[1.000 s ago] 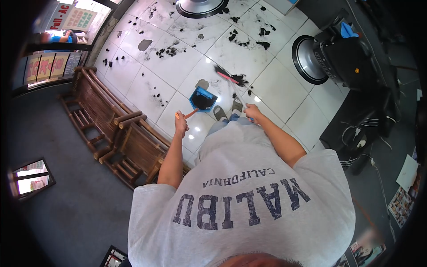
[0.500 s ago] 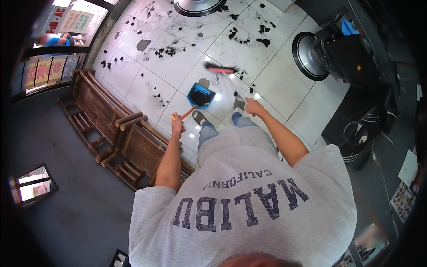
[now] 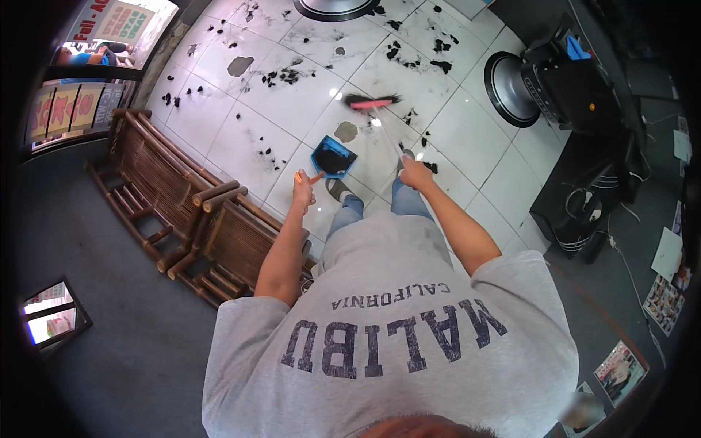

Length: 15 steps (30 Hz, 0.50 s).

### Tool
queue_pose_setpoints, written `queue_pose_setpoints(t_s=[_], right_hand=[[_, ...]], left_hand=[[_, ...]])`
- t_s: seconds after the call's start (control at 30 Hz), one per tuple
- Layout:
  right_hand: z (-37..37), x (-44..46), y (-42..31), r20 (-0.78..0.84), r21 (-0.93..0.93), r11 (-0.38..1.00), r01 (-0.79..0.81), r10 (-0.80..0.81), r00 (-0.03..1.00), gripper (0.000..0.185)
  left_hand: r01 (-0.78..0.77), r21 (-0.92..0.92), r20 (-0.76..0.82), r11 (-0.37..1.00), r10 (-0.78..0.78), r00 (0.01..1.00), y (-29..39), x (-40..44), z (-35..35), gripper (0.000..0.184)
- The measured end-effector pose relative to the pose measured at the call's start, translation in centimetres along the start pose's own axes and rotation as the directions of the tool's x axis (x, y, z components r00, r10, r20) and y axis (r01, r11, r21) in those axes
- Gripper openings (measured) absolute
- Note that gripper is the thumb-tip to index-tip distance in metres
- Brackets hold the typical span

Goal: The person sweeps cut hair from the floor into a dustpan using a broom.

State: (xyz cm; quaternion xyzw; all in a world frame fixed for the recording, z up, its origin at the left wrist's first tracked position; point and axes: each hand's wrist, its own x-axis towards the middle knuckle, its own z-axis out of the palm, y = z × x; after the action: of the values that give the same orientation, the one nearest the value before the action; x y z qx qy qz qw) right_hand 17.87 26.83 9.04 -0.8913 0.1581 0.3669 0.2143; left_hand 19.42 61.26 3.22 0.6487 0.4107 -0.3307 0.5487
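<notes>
My left hand (image 3: 302, 194) is closed around the orange handle of a blue dustpan (image 3: 317, 158), which rests on the tiles in front of my feet. Dark hair lies inside the pan. My right hand (image 3: 416, 174) grips the pale stick of a broom (image 3: 370, 105) with a pink head and black bristles. The broom head is on the floor beyond the dustpan, up and to its right, apart from it. Black hair clumps (image 3: 431, 168) lie by my right foot, and more hair (image 3: 288, 76) is scattered farther off.
Bamboo benches (image 3: 162, 179) line the left side. A black salon chair with a round metal base (image 3: 509, 89) stands at the right, near a black cabinet (image 3: 566, 190) with cables. Another round base (image 3: 336, 6) is at the top. Grey patches (image 3: 346, 131) mark the white tiles.
The broom head has moved slightly away from me and to the right. My right foot has shifted, showing hair clumps beside it. My left hand has turned somewhat on the dustpan handle.
</notes>
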Motion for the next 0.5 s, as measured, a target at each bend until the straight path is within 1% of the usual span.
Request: queue_pose_setpoints(t_s=[0.03, 0.07, 0.1, 0.17, 0.2, 0.23, 0.3, 0.4, 0.5], right_hand=[[2.7, 1.7, -0.3, -0.02, -0.175, 0.983, 0.065, -0.069, 0.997, 0.038], [4.8, 2.6, -1.1, -0.024, -0.342, 0.931, 0.124, -0.141, 0.99, 0.035], [5.6, 1.8, -2.6, 0.021, -0.311, 0.944, 0.109, -0.108, 0.994, 0.026], [6.8, -0.1, -4.7, 0.036, -0.371, 0.917, 0.149, -0.146, 0.989, 0.024], [6.3, -0.8, -5.5, 0.043, -0.409, 0.897, 0.17, -0.167, 0.985, 0.023], [5.2, -1.3, -5.8, 0.105, -0.335, 0.936, 0.108, -0.077, 0.991, 0.023], [1.8, -3.1, -6.8, 0.245, -0.189, 0.981, -0.041, 0.088, 0.966, 0.025], [2.4, -3.3, -3.9, 0.173, -0.017, 0.989, -0.149, 0.149, 0.974, 0.027], [5.1, -2.5, -3.4, 0.138, 0.072, 0.989, -0.132, 0.122, 0.983, 0.026]], left_hand=[[0.005, -0.005, 0.014, 1.0, -0.005, 1.0, 0.2, 0.1, -0.7, 0.054], [0.012, -0.009, 0.026, 1.0, -0.012, 1.0, 0.2, 0.2, -1.6, 0.054], [-0.01, 0.027, 0.032, 1.0, 0.009, 0.999, 0.2, 0.7, -2.5, 0.052], [-0.052, 0.089, 0.057, 0.995, 0.047, 0.997, 0.1, 1.8, -3.7, 0.047], [-0.037, 0.09, 0.054, 0.995, 0.032, 0.998, 0.3, 1.8, -4.0, 0.047], [-0.02, 0.097, 0.052, 0.995, 0.015, 0.999, 0.3, 1.8, -4.6, 0.047], [-0.003, 0.103, 0.058, 0.995, -0.003, 0.998, 0.3, 1.5, -5.3, 0.047], [-0.027, 0.083, 0.089, 0.996, 0.02, 0.996, 0.6, 1.1, -6.0, 0.046], [-0.06, 0.058, 0.112, 0.997, 0.053, 0.992, 0.1, 1.3, -6.6, 0.046]])
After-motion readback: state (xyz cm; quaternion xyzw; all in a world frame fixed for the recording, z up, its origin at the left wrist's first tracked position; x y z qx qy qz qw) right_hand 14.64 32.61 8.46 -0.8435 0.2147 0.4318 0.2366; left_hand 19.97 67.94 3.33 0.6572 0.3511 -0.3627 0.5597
